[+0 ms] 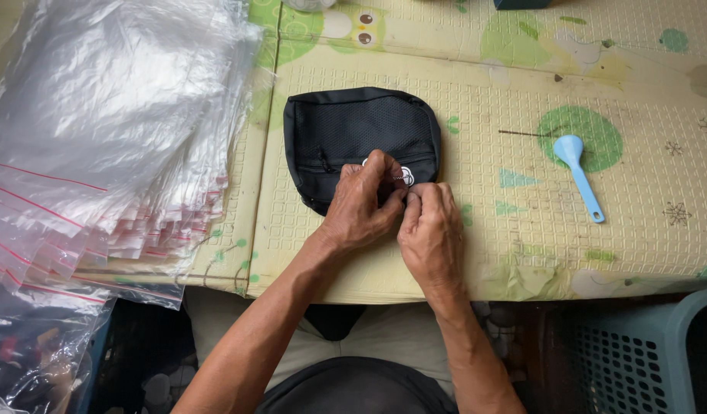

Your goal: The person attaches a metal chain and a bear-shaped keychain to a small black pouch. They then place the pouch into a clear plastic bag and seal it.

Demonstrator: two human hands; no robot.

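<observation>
A small black zippered pouch [360,138] with a mesh front lies flat on the pale yellow foam play mat [522,230], near the edge closest to the person, so both hands reach it without stretching. The left hand [361,207] rests on the pouch's lower edge, fingers pinched closed around a small metal ring or zip pull [400,178]; what exactly is gripped is too small to tell. The right hand [432,230] presses against it, fingers curled narrow, apparently steadying the same fitting. A stack of clear zip-seal plastic bags [100,138] lies to the left within reach. A light blue plastic scoop [577,172] lies apart on the right, untouched. A teal basket [645,360] stands below the mat's edge.
</observation>
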